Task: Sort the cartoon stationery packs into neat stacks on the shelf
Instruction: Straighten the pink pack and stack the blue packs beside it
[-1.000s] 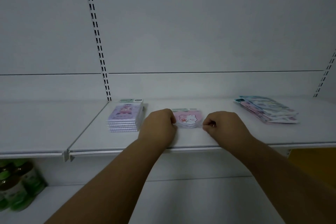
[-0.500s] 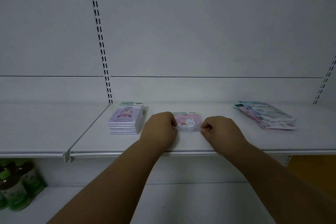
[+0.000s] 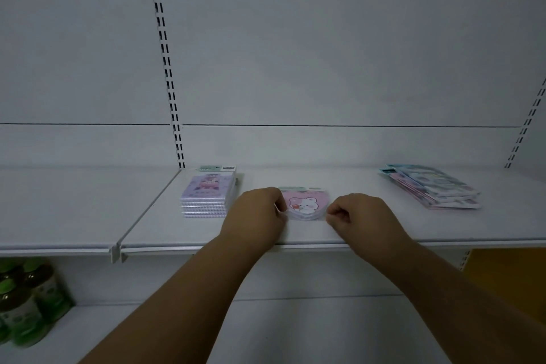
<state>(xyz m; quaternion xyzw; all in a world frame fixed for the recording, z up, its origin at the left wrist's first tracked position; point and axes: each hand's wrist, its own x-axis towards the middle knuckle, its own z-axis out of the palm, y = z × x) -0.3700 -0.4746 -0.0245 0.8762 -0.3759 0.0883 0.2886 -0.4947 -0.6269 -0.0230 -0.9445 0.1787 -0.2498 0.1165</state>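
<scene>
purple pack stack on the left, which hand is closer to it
Left. The left hand sits just right of the purple pack stack; the right hand is farther right, beyond the pink bear packs.

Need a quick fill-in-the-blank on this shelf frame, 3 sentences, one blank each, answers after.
1. The left hand and right hand grip the pink bear packs from ____ sides.
2. The purple stack sits to the ____ of the pink bear packs.
3. The fanned, untidy pile lies at the ____ end of the shelf.

Missing words: opposite; left; right
</scene>
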